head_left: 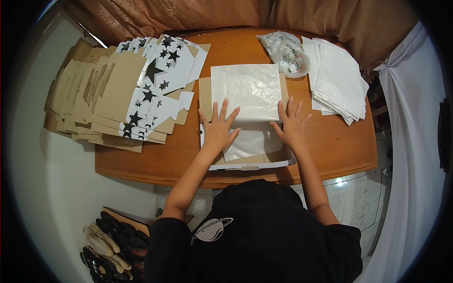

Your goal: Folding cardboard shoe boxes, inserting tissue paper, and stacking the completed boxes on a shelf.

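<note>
In front of me on the wooden table lies an opened cardboard box (276, 164), brown inside with white outer edges. A sheet of shiny white paper (245, 89) is spread over it, covering much of the raised lid and part of the base, with a crease across its middle. My left hand (219, 126) lies spread on the sheet's left side, its outer fingers reaching over the box edge. On the right side, my right hand (291, 123) rests with fingers apart at the sheet's edge. Neither hand grips anything.
Flat cardboard box blanks (118, 89), some white with black stars, are piled at the left. A clear plastic bag (290, 59) with silvery pieces sits at the back right, beside a stack of white paper sheets (337, 78). Shoes (113, 245) stand on the floor, lower left.
</note>
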Available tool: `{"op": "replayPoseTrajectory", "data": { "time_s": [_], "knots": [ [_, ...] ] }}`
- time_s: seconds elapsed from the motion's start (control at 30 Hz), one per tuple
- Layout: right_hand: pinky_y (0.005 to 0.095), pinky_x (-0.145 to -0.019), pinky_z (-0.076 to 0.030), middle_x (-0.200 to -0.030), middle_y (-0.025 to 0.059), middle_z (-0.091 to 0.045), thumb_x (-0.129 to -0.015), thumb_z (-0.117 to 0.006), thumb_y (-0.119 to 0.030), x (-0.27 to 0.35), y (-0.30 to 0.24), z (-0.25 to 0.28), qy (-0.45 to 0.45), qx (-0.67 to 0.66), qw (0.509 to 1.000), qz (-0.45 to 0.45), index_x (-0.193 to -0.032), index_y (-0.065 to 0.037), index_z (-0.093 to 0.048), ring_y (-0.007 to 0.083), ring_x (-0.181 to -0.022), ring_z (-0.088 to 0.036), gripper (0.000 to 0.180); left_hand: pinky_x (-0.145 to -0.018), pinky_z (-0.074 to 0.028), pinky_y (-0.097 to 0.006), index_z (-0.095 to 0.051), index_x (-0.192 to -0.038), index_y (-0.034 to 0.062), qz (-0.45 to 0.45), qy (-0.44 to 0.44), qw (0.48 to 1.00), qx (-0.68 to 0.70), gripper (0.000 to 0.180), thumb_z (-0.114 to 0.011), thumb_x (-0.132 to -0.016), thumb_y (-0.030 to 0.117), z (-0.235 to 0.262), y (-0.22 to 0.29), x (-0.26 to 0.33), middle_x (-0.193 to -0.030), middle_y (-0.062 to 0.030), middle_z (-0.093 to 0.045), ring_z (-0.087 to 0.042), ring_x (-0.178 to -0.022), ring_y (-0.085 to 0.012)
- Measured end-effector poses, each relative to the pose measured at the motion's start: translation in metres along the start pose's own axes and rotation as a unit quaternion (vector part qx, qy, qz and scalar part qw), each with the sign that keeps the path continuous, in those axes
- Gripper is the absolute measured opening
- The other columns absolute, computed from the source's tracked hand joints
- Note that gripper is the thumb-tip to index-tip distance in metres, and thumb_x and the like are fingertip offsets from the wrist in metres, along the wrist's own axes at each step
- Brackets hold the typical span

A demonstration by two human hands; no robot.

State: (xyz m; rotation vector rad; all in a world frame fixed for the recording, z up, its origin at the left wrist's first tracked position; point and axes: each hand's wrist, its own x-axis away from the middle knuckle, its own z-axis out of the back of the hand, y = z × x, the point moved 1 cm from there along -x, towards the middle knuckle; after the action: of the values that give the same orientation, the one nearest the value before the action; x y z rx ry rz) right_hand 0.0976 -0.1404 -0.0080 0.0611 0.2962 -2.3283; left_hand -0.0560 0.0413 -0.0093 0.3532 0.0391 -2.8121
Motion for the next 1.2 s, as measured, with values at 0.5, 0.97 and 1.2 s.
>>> {"op": "replayPoseTrajectory", "data": {
  "time_s": [0.5, 0.97, 1.2],
  "knots": [
    [0.0749, -0.091, -0.002, -0.146, 0.0180, -0.012, -0.079, -0.058, -0.043, -0.001, -0.017, 0.007, 0.025, -0.004, 0.995, 0.097, -0.136, -0.022, -0.033, 0.0435, -0.133, -0.005, 0.066, -0.106, -0.019, -0.052, -0.052, -0.121, 0.0346, -0.355, -0.300, 0.885, 0.028, 0.045, -0.056, -0.078, 0.046, -0.048, 0.002, 0.015, -0.148, -0.0034, -0.015, -0.015, -0.136, -0.0250],
    [0.0771, -0.088, -0.003, -0.145, 0.0177, -0.016, -0.078, -0.062, -0.033, -0.003, 0.001, -0.005, 0.065, 0.070, 0.995, 0.006, -0.135, -0.024, -0.035, 0.0435, -0.133, -0.007, 0.063, -0.105, -0.024, -0.050, -0.027, -0.136, 0.0372, -0.309, -0.299, 0.902, 0.046, 0.089, -0.073, -0.059, 0.039, -0.040, 0.004, 0.013, -0.148, -0.0080, -0.011, -0.016, -0.135, -0.0287],
    [0.0732, -0.093, -0.005, -0.144, 0.0222, -0.014, -0.079, -0.061, -0.024, -0.003, -0.019, 0.009, 0.045, 0.006, 0.999, -0.008, -0.137, -0.014, -0.031, 0.0439, -0.133, -0.006, 0.066, -0.106, -0.021, -0.049, -0.023, -0.138, 0.0346, -0.316, -0.328, 0.890, 0.016, 0.101, -0.078, -0.053, 0.041, -0.049, 0.001, 0.015, -0.149, -0.0089, -0.007, -0.017, -0.135, -0.0283]
  ]
}}
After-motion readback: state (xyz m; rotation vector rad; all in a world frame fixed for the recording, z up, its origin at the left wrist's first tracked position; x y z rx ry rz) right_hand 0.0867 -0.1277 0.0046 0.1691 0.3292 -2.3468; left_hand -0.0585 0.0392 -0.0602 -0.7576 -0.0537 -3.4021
